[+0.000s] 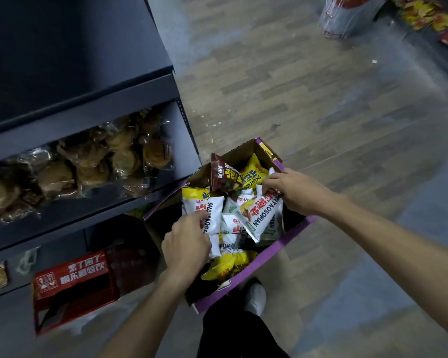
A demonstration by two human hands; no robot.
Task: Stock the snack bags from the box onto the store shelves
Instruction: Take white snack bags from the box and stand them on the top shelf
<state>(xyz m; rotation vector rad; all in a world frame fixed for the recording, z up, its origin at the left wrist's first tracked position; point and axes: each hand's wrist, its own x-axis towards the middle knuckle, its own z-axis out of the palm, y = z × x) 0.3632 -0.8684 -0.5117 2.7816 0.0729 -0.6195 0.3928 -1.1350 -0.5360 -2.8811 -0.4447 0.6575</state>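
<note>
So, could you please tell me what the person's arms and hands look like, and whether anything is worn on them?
The left hand and right hand wear no gloves, and no ring, watch or wristband shows. The left forearm and right forearm are bare to the frame's edge, no sleeve in view. Below are dark trousers and a white shoe.

Floor (321, 86): purple box (256, 270) w/ snack bags (230, 228), red carton (70, 277). Shelf (101, 202): wrapped pastries (93, 161).
</note>
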